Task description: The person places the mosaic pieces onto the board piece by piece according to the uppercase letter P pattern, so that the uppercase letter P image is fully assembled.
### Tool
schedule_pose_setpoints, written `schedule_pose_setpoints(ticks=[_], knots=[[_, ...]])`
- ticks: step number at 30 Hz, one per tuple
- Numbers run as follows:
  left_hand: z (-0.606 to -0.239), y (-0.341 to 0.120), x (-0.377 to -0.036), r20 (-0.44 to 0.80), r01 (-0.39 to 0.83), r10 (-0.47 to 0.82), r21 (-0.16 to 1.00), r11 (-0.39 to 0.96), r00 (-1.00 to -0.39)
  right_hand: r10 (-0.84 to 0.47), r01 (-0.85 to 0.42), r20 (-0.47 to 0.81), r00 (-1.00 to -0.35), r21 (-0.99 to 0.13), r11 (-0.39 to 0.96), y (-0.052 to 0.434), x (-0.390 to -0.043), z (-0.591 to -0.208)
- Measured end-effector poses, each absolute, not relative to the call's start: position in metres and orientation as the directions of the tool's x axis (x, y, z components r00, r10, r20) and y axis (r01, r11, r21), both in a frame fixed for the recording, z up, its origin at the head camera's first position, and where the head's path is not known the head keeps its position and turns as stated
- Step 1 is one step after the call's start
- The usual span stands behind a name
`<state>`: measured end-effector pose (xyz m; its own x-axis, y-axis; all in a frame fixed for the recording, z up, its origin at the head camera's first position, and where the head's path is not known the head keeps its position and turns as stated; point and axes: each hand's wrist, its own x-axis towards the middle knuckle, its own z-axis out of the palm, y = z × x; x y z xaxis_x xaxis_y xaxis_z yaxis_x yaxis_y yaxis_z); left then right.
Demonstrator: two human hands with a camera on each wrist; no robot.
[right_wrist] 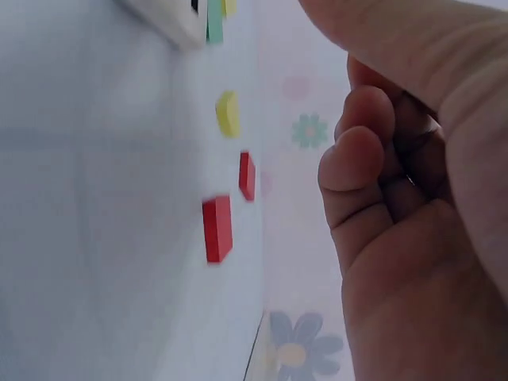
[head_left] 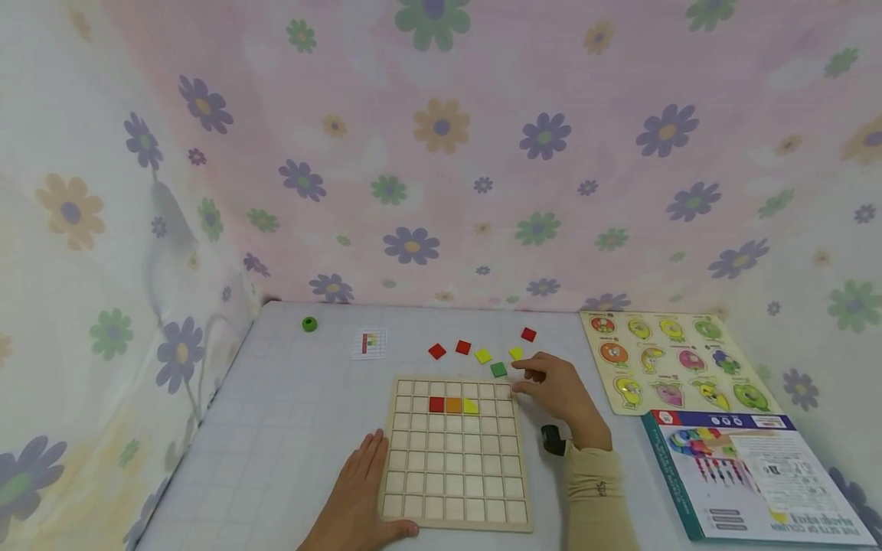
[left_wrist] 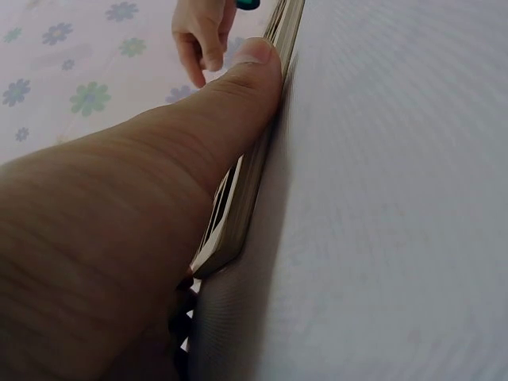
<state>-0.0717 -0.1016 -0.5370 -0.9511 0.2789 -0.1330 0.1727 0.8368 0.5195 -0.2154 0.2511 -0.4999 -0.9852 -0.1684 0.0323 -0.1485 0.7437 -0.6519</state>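
Observation:
A wooden grid board [head_left: 436,463] lies on the table, with a red tile [head_left: 437,405], an orange tile [head_left: 453,405] and a yellow tile [head_left: 471,406] side by side in one row. My left hand [head_left: 361,490] rests along the board's left edge, fingers straight, its thumb [left_wrist: 238,83] on the near corner. Beyond the board's far right corner hovers my right hand [head_left: 560,390], index finger and thumb apart, other fingers loosely bent. Nothing shows between them. Its index fingertip is nearest a green tile [head_left: 499,370] and a loose yellow tile [head_left: 516,353].
Loose red tiles [head_left: 437,351] and another yellow tile [head_left: 483,356] lie behind the board. A small pattern card [head_left: 369,343] and a green bead [head_left: 309,324] are at the back left. On the right are a fruit puzzle board [head_left: 654,375] and a boxed set [head_left: 758,474].

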Motion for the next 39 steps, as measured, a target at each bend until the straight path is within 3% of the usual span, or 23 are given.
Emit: schedule_pose_setpoints(ticks=[19, 39], knots=[[-0.537, -0.102, -0.069, -0.15, 0.163, 0.28, 0.528, 0.833, -0.948, 0.023, 0.039, -0.034, -0.999, -0.621, 0.783, 0.306, -0.211, -0.517], [-0.538, -0.1, -0.072, -0.154, 0.159, 0.27, 0.507, 0.847, -0.95, 0.031, 0.093, -0.116, -0.993, -0.58, 0.81, 0.308, -0.23, -0.522]])
